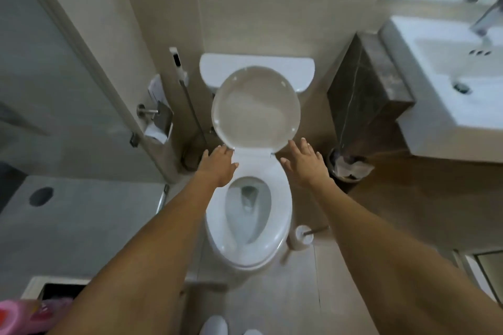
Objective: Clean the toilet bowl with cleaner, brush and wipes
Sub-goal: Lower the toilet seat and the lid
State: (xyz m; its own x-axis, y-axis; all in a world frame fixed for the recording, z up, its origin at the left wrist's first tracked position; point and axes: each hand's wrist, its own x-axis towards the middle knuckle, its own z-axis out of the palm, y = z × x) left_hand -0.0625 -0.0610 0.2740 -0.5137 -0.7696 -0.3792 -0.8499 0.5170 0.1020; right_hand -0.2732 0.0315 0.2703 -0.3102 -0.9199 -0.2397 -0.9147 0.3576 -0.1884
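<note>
A beige tiled floor (275, 304) is seen, walled in beige, with a white sink (446, 84) at the right edge. At the back wall the toilet (283, 198) is stood, lid (255, 109) raised. The left hand (219, 164) and right hand (304, 163) are spread flat, nothing grasped, beside the lid's lower edge. A brush holder (300, 238) is set just right of the bowl.

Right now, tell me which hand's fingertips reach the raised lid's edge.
The left hand: its fingertips meet the lid. The right hand hovers just clear.
</note>
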